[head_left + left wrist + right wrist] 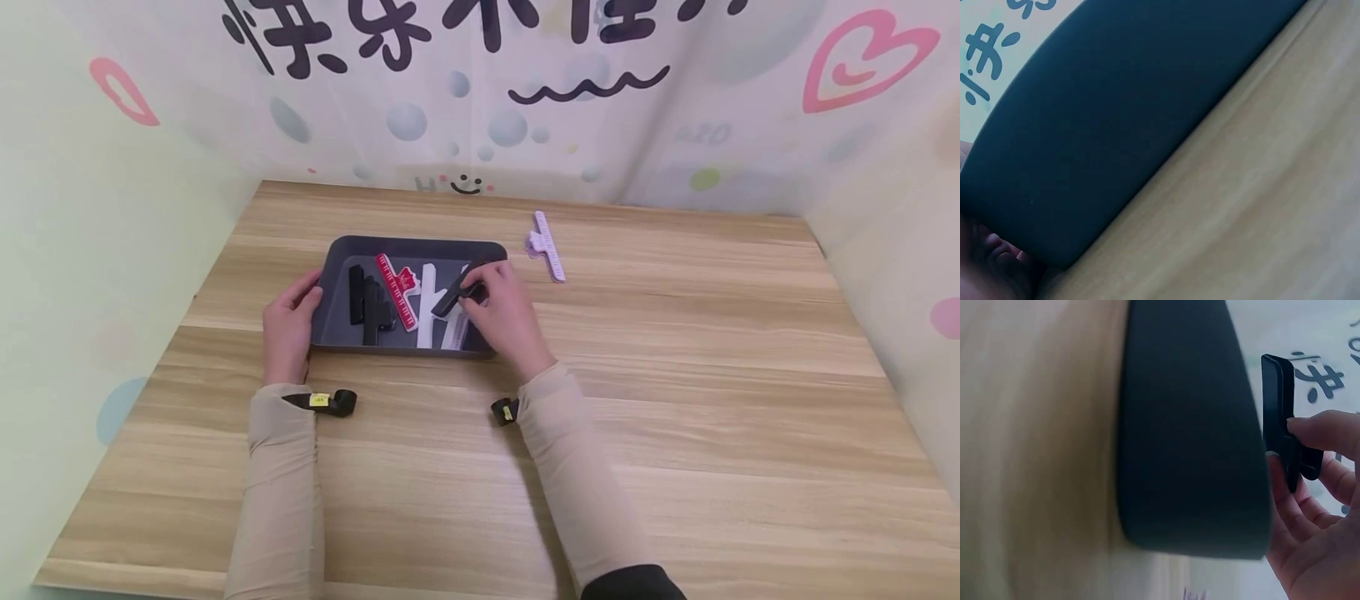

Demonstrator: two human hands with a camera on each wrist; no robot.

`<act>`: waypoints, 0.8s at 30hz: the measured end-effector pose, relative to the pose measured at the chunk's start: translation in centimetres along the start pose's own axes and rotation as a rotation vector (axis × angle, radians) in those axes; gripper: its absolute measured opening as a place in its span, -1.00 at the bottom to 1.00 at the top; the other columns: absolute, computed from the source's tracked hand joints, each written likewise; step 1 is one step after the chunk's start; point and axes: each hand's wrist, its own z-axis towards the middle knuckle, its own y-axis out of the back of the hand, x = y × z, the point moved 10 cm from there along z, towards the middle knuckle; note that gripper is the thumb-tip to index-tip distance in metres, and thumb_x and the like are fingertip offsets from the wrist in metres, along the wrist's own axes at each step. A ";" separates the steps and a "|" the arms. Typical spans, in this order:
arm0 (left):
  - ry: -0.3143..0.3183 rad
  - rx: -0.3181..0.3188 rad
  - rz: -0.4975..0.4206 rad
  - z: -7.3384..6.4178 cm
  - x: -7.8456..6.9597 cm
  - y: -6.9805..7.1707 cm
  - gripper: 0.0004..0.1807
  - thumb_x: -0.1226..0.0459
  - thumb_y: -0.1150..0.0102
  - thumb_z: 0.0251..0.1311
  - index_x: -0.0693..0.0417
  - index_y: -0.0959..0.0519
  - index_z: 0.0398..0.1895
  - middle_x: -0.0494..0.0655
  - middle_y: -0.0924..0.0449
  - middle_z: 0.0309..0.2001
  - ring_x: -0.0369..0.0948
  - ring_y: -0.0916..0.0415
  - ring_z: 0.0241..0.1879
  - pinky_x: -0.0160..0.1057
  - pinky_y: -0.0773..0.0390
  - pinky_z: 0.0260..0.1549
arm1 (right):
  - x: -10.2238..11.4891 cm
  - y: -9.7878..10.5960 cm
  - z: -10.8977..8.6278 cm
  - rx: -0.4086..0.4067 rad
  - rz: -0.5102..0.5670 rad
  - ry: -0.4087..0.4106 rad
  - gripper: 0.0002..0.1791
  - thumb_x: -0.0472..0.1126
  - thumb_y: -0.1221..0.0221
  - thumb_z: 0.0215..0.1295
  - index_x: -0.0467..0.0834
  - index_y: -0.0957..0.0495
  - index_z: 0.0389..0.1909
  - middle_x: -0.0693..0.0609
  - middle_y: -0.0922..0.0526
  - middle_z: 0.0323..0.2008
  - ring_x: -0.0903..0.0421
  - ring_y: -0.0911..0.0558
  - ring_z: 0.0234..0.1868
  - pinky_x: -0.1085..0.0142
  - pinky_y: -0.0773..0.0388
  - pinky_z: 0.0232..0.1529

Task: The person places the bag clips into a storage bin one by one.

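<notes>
A dark grey tray [416,247] lies on the wooden table. My left hand [288,321] grips the tray's left end, thumb over the rim. Above the tray's right part, my right hand [512,321] pinches a black clip [450,300] between thumb and fingers; the right wrist view shows the same clip [1277,394] beyond the tray wall. Inside the tray are a black clip [356,296] at the left, another black clip [371,312] beside it, a red clip [396,292] with piano-key markings, a white clip [426,308] and a second white one, partly hidden under the right hand.
A lilac clip [549,246] lies on the table [712,358] behind and right of the tray. A printed cloth [480,150] hangs along the table's back edge, and pale walls stand at both sides.
</notes>
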 end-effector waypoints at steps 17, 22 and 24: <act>-0.001 0.004 0.033 -0.2 -0.1 -0.1 -0.64 0.15 -0.05 0.20 -0.10 -0.49 0.07 -0.17 -0.42 0.11 -0.31 -0.26 0.10 -0.29 -0.19 0.13 | 0.2 -4.2 -0.6 0.175 -0.194 0.037 -0.82 -0.11 -0.24 0.05 0.06 -0.49 -0.30 0.13 -0.37 -0.21 0.20 -0.40 -0.37 0.32 -0.39 -0.36; 0.006 0.010 0.036 -0.3 -0.1 -0.2 -0.63 0.12 -0.05 0.19 -0.10 -0.48 0.08 -0.18 -0.40 0.12 -0.31 -0.25 0.12 -0.29 -0.17 0.15 | 0.5 -4.7 -0.8 0.202 -0.258 0.070 -0.80 -0.11 -0.26 0.03 0.06 -0.51 -0.30 0.12 -0.39 -0.21 0.19 -0.42 -0.37 0.30 -0.39 -0.37; 0.009 0.012 0.035 -0.3 -0.1 -0.2 -0.62 0.12 -0.06 0.18 -0.10 -0.48 0.09 -0.19 -0.40 0.13 -0.31 -0.25 0.12 -0.29 -0.17 0.15 | 0.6 -4.7 -0.8 0.209 -0.270 0.082 -0.80 -0.12 -0.26 0.02 0.06 -0.52 -0.30 0.12 -0.40 -0.20 0.18 -0.43 -0.36 0.30 -0.39 -0.38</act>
